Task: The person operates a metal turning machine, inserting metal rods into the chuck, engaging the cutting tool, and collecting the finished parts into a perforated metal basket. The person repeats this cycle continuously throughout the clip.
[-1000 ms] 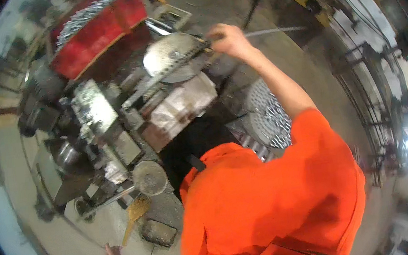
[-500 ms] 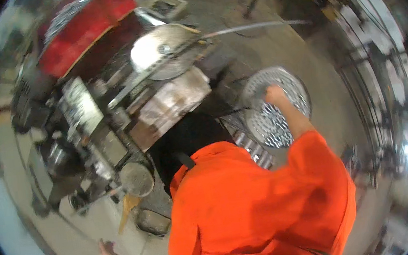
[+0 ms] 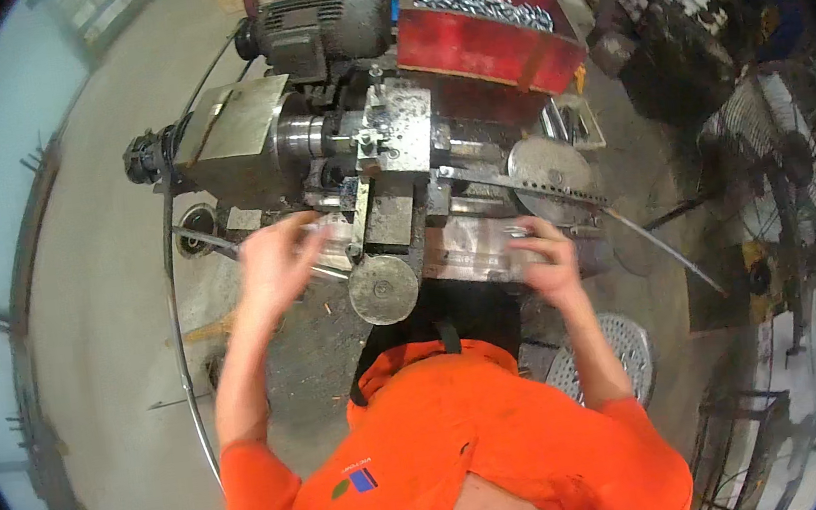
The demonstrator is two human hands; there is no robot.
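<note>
My left hand hovers by the near left of a small lathe-like machine, fingers spread and slightly blurred. A metal lever rod passes behind it, and I see nothing in this hand. My right hand is over a flat greyish metal tray, its fingers curled in. A small shiny bit shows at its fingertips, too blurred to name. Between the hands stand a round metal disc and the machine's steel tool block. The spindle is beyond my left hand.
A red bin of small shiny metal parts stands at the back, beside an electric motor. A perforated round stool seat is at my right. A long perforated bar lever reaches out to the right. A black cable runs down the left.
My view has swung from the right to face the machine. My right hand has left the parts on the perforated seat and come over the tray; my left hand has come up to the machine.
</note>
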